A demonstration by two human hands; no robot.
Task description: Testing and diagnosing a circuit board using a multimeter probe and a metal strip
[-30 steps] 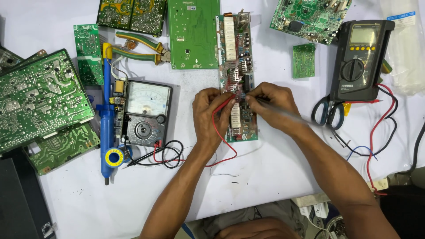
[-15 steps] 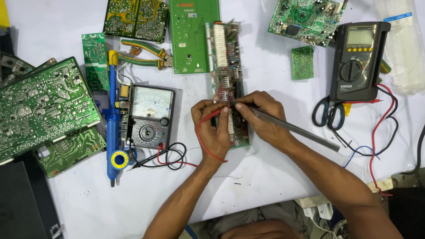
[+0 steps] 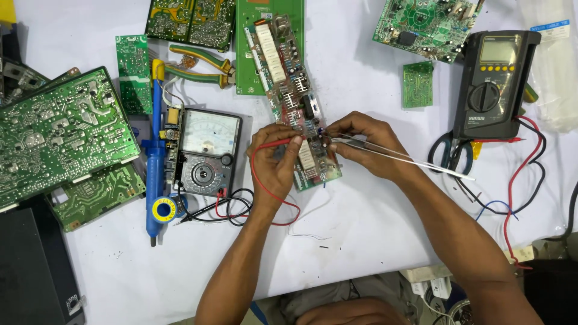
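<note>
A long narrow circuit board (image 3: 283,66) with white blocks and heat sinks lies tilted on the white table. My left hand (image 3: 274,165) rests on its near end and pinches a red test probe (image 3: 271,144) against the board. My right hand (image 3: 361,147) grips a pair of metal tweezers (image 3: 409,157), their tips touching the board next to the red probe. A red lead (image 3: 256,180) loops from the probe back to an analog multimeter (image 3: 205,153) at the left.
Green circuit boards (image 3: 57,135) crowd the left edge and the top. A blue desoldering pump (image 3: 155,162) and green-handled pliers (image 3: 198,66) lie by the analog meter. A black digital multimeter (image 3: 490,84), scissors (image 3: 448,153) and tangled leads (image 3: 524,174) sit at the right.
The long board has swung and now lies tilted, its near end further right. Both hands stayed on it, with the probe and tweezers still at the board's lower part.
</note>
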